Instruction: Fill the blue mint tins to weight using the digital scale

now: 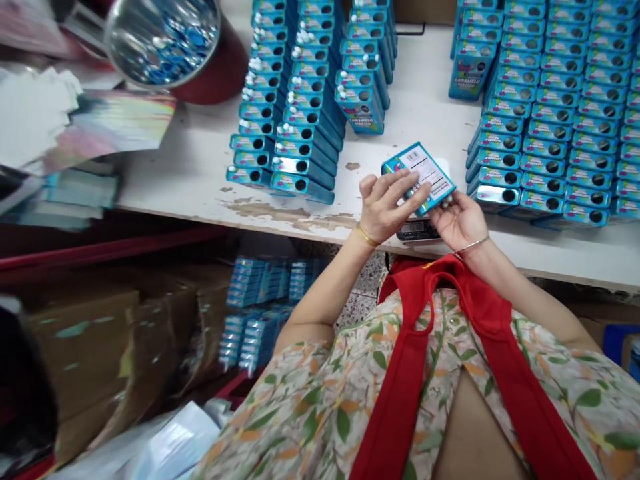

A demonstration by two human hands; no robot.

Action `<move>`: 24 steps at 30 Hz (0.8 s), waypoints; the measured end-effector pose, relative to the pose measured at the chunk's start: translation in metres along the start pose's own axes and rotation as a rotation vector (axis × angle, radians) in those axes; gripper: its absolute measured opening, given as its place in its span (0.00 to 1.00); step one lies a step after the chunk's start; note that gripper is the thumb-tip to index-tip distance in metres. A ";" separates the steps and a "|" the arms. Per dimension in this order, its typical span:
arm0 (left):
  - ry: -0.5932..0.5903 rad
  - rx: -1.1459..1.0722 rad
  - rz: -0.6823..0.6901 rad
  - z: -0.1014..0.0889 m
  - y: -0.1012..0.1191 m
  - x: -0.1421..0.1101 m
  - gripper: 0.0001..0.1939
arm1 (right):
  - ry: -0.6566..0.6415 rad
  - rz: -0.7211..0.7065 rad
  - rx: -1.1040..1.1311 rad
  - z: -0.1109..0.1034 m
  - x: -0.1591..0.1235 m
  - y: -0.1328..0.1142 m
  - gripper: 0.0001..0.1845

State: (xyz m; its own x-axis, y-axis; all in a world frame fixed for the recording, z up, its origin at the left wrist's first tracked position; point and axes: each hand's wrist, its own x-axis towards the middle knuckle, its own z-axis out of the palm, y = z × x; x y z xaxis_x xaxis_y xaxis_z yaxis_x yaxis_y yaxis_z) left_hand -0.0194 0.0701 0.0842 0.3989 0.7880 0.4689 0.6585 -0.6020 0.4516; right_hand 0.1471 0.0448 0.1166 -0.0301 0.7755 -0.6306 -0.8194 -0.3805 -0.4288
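Observation:
A small blue tin box (419,175) with a white label is held over the front edge of the white table (190,160). My left hand (385,207) lies on top of it, fingers curled around its near side. My right hand (457,220) supports it from below and right, fingers closed; small white pieces seem to sit in that palm. A small dark scale (417,231) lies on the table just under my hands.
Rows of identical blue tins stand on the table at the left-centre (295,107) and at the right (550,113). A metal bowl (163,40) of blue and white pieces sits at the back left. More tins (260,300) and cardboard boxes (95,360) lie under the table.

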 end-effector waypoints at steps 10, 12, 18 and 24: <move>0.083 0.056 -0.045 0.015 -0.010 -0.015 0.13 | -0.038 0.006 -0.020 -0.005 0.006 0.002 0.09; 0.058 0.030 -0.047 0.017 -0.011 -0.017 0.13 | -0.043 0.017 -0.005 -0.005 0.007 0.002 0.08; 0.015 0.016 -0.087 0.018 -0.012 -0.012 0.17 | -0.021 0.009 -0.012 -0.007 0.008 0.002 0.08; 0.080 -0.242 -0.169 0.033 -0.014 0.002 0.25 | -0.030 -0.037 -0.157 -0.027 -0.002 -0.015 0.04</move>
State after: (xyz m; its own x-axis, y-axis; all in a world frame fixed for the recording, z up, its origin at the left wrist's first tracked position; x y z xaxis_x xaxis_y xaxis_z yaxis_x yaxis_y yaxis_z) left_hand -0.0072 0.0849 0.0539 0.2385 0.8729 0.4256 0.5366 -0.4837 0.6914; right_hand 0.1750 0.0350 0.1068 -0.0205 0.8039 -0.5944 -0.7208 -0.4239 -0.5485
